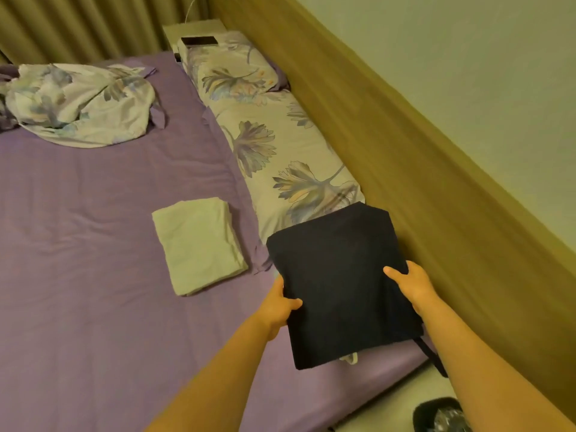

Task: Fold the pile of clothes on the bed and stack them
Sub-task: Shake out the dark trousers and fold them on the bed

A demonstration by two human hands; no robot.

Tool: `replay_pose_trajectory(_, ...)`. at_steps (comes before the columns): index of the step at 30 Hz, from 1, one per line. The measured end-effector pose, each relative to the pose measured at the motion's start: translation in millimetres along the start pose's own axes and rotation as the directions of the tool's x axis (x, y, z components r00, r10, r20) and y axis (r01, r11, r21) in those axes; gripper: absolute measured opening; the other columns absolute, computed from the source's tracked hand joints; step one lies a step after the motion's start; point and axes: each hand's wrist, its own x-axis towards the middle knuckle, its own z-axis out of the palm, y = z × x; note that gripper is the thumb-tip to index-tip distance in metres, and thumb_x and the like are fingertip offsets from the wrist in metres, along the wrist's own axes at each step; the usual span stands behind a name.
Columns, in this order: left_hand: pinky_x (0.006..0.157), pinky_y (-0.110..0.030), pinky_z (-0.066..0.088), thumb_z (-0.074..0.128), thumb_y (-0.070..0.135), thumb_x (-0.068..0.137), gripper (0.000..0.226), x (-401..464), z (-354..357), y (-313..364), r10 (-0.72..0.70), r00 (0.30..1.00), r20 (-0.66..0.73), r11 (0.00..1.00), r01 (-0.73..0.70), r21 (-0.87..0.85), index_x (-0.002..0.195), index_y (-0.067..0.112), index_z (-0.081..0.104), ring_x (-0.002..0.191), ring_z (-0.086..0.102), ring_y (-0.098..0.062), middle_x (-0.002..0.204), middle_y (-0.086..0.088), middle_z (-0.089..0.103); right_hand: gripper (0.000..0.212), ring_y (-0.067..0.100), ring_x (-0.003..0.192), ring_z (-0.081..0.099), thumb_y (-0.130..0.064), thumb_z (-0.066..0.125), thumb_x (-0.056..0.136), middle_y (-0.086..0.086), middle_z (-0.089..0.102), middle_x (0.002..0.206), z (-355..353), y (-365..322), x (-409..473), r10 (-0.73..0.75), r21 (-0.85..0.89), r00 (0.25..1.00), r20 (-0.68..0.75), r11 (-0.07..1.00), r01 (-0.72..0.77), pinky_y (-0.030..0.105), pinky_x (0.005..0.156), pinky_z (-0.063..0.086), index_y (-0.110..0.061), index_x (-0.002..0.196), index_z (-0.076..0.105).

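A folded dark navy garment [336, 275] is held flat above the near right corner of the purple bed [93, 229]. My left hand [279, 304] grips its near left edge, thumb on top. My right hand [411, 286] grips its right edge, thumb lying on the cloth. A thin dark strip and a small white tag hang from the garment's near edge. To the left, a folded white garment [199, 244] lies flat on the sheet, apart from the navy one.
Floral pillows [280, 145] run along the wooden headboard [405, 169] on the right. A crumpled floral cover [78, 104] lies at the far left. A nightstand with a dark box [199, 41] stands beyond the bed. A dark bin [441, 416] sits on the floor at bottom right.
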Motion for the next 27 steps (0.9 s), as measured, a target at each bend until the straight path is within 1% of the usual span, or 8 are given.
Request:
replay_pose_trajectory(4,0.108,-0.048,0.039,0.048,-0.004,0.094,0.074,30,24,-2,-0.009,0.999,-0.047,0.998,0.012,0.068,0.151,0.028,0.013,0.130,0.041,-0.027,0.148,-0.002,0.035,0.036,0.036,0.110,0.057,-0.019,0.061,0.092,0.016,0.060,0.124,-8,18,36,0.057,0.006,0.998,0.012,0.998,-0.057,0.046,0.091,0.048,-0.004,0.124,0.057)
replay_pose_trajectory(7,0.113,-0.045,0.031,0.056,-0.001,0.090,0.082,43,38,-5,0.122,0.965,-0.231,0.943,-0.040,0.331,0.152,0.022,0.006,0.141,0.028,-0.030,0.154,-0.007,0.024,0.043,0.036,0.118,0.053,-0.018,0.059,0.093,0.018,0.055,0.132,-3,30,54,0.123,-0.066,0.992,0.008,0.990,-0.122,0.046,0.099,0.044,-0.003,0.132,0.049)
replay_pose_trajectory(8,0.115,-0.045,0.028,0.061,0.007,0.090,0.087,46,40,-7,0.185,0.941,-0.285,0.864,-0.018,0.502,0.152,0.021,0.002,0.143,0.021,-0.031,0.157,-0.008,0.014,0.049,0.035,0.124,0.049,-0.018,0.058,0.094,0.018,0.050,0.138,1,33,56,0.121,-0.127,0.993,-0.009,0.984,-0.121,0.046,0.102,0.042,-0.005,0.138,0.043)
replay_pose_trajectory(10,0.118,-0.047,0.018,0.061,0.030,0.092,0.091,52,43,-15,0.292,0.926,-0.241,0.583,0.028,0.812,0.152,0.027,-0.007,0.147,0.002,-0.032,0.160,-0.007,-0.008,0.060,0.035,0.133,0.039,-0.024,0.058,0.094,0.016,0.040,0.146,10,36,53,-0.007,-0.342,0.998,-0.062,0.940,-0.015,0.047,0.106,0.038,-0.011,0.146,0.031)
replay_pose_trajectory(13,0.119,-0.050,0.001,0.054,0.047,0.092,0.088,62,50,-24,0.288,0.957,-0.047,0.284,-0.038,0.958,0.150,0.036,-0.011,0.145,-0.018,-0.032,0.158,-0.004,-0.022,0.068,0.032,0.144,0.015,-0.043,0.050,0.094,0.012,0.018,0.157,30,39,43,-0.296,-0.655,0.952,0.078,0.705,0.273,0.049,0.112,0.025,-0.025,0.151,0.017)
replay_pose_trajectory(15,0.117,-0.052,-0.004,0.052,0.050,0.092,0.086,71,55,-30,0.248,0.969,0.011,0.197,-0.061,0.978,0.149,0.038,-0.011,0.143,-0.022,-0.033,0.158,-0.004,-0.023,0.072,0.030,0.146,-0.005,-0.057,0.041,0.093,0.008,-0.001,0.160,46,44,43,-0.258,-0.732,0.934,0.247,0.582,0.354,0.054,0.114,0.013,-0.035,0.151,0.004)
replay_pose_trajectory(20,0.116,-0.056,-0.005,0.048,0.050,0.094,0.086,90,65,-48,0.151,0.989,0.002,0.116,-0.020,0.993,0.147,0.039,-0.018,0.141,-0.027,-0.033,0.156,-0.004,-0.028,0.081,0.030,0.145,-0.016,-0.072,0.028,0.087,0.007,-0.018,0.158,65,71,60,0.000,-0.810,0.940,0.341,0.508,0.293,0.060,0.113,0.008,-0.040,0.147,-0.016)
replay_pose_trajectory(27,0.115,-0.059,0.000,0.052,0.044,0.094,0.084,100,60,-39,0.041,0.999,-0.005,0.082,0.002,0.997,0.149,0.038,-0.010,0.144,-0.021,-0.032,0.158,-0.003,-0.023,0.083,0.033,0.146,-0.009,-0.073,0.032,0.087,0.007,-0.015,0.159,79,60,71,0.138,-0.858,0.936,0.324,0.459,0.229,0.061,0.112,0.013,-0.040,0.147,-0.015)
